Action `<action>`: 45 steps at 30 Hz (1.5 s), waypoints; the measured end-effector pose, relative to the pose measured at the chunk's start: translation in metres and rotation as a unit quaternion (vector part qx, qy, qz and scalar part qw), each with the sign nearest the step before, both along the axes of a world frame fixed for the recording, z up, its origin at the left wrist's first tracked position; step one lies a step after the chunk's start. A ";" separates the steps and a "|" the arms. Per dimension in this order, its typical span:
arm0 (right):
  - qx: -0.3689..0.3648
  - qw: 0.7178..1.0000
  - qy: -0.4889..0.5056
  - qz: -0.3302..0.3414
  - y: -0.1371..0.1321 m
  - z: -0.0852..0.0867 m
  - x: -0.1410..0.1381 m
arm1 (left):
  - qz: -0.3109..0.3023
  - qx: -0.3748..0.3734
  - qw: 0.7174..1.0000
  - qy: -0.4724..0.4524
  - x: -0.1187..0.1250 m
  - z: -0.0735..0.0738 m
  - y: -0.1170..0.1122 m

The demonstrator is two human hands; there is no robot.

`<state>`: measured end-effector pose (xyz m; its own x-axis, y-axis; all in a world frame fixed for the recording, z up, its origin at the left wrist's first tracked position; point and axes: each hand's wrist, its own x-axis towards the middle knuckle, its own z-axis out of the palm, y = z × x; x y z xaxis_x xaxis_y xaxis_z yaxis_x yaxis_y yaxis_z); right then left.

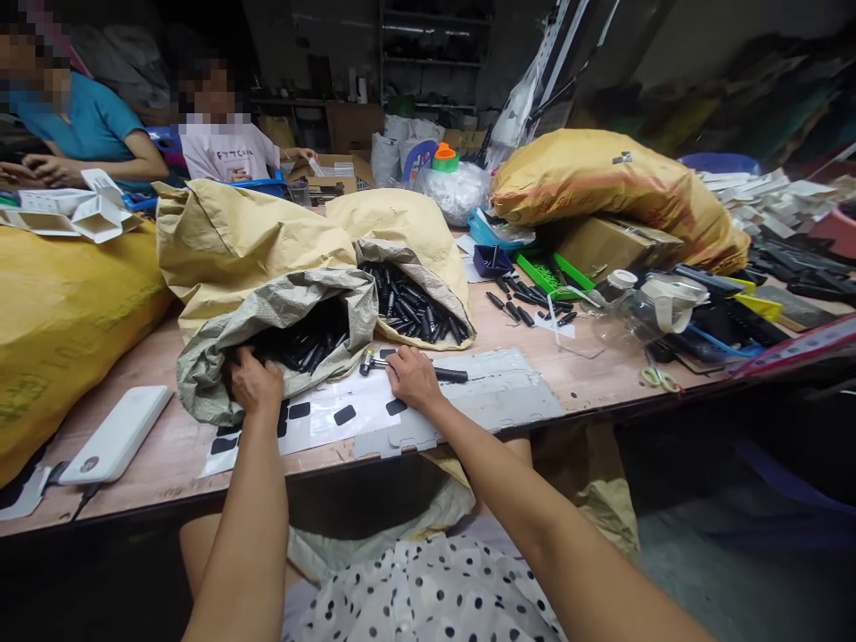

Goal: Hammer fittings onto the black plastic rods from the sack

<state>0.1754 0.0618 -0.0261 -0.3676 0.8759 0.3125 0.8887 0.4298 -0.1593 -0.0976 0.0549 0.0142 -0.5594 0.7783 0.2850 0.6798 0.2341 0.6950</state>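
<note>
My left hand (255, 383) reaches into the mouth of the left woven sack (220, 308), against its folded rim. Its fingertips are hidden there, so whether they grip anything does not show. Inside the sack lie many slim black plastic parts (311, 349). My right hand (413, 378) is closed over a small hammer (452, 374) lying on the grey board (498, 392). The hammer's head sticks out to the left of my fingers, its black handle to the right. Several black rounded pads (344, 415) rest on a white sheet (327, 437) between my arms.
A second sack (401, 214) of black parts stands beside the first. On the left are a white power bank (117, 435) and a full yellow sack (67, 321). Rightward are a green tray (581, 283), a plastic jug (629, 312) and scissors (659, 379). Two people sit across the table.
</note>
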 end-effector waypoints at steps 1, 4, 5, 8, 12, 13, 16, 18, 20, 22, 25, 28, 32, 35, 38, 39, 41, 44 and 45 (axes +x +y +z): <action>-0.002 1.000 -0.001 0.000 0.000 0.000 0.000 | 0.003 0.044 0.999 -0.005 0.003 -0.002 -0.005; -0.003 1.000 0.002 0.001 0.000 0.001 0.000 | -0.066 0.094 0.993 -0.029 0.029 -0.006 -0.025; -0.003 1.000 0.004 0.001 0.000 0.001 0.001 | -0.125 0.086 0.988 -0.039 0.040 -0.009 -0.033; -0.004 1.000 0.006 0.005 0.000 0.003 0.002 | -0.290 0.015 0.955 -0.054 0.073 -0.019 -0.051; -0.008 1.000 0.000 0.011 -0.001 0.005 0.003 | -0.367 -0.029 0.929 -0.045 0.091 -0.034 -0.056; -0.010 1.000 -0.002 0.012 -0.002 0.006 0.004 | -0.369 -0.027 0.928 -0.043 0.091 -0.036 -0.054; -0.019 1.000 -0.004 0.015 0.000 0.007 0.005 | -0.363 -0.020 0.930 -0.046 0.088 -0.040 -0.049; -0.027 0.999 0.000 0.021 0.002 0.009 0.008 | -0.355 -0.024 0.933 -0.050 0.086 -0.040 -0.047; -0.032 0.999 0.008 0.030 0.002 0.013 0.013 | -0.349 -0.029 0.935 -0.053 0.087 -0.040 -0.047; -0.023 0.999 0.025 0.035 -0.002 0.016 0.019 | -0.347 -0.031 0.936 -0.055 0.089 -0.041 -0.046; 0.007 0.997 0.073 0.031 -0.017 0.020 0.029 | -0.350 -0.027 0.935 -0.056 0.091 -0.044 -0.045; 0.002 0.993 0.115 0.030 -0.038 0.018 0.037 | -0.354 -0.026 0.933 -0.060 0.091 -0.047 -0.043; -0.025 0.993 0.113 0.033 -0.058 0.012 0.041 | -0.358 -0.020 0.932 -0.056 0.090 -0.049 -0.042; -0.017 0.994 0.106 0.030 -0.064 0.010 0.040 | -0.358 -0.016 0.932 -0.055 0.091 -0.049 -0.042; -0.020 0.995 0.087 0.038 -0.067 0.012 0.038 | -0.359 -0.013 0.932 -0.057 0.092 -0.049 -0.042; -0.023 0.996 0.079 0.039 -0.067 0.013 0.038 | -0.359 -0.012 0.932 -0.058 0.092 -0.049 -0.043; -0.023 0.996 0.073 0.035 -0.066 0.015 0.036 | -0.359 -0.013 0.931 -0.062 0.092 -0.048 -0.043; -0.002 0.995 0.095 0.034 -0.064 0.018 0.031 | -0.361 -0.018 0.930 -0.069 0.093 -0.047 -0.043; 0.005 0.994 0.102 0.038 -0.063 0.018 0.029 | -0.362 -0.020 0.929 -0.070 0.093 -0.046 -0.043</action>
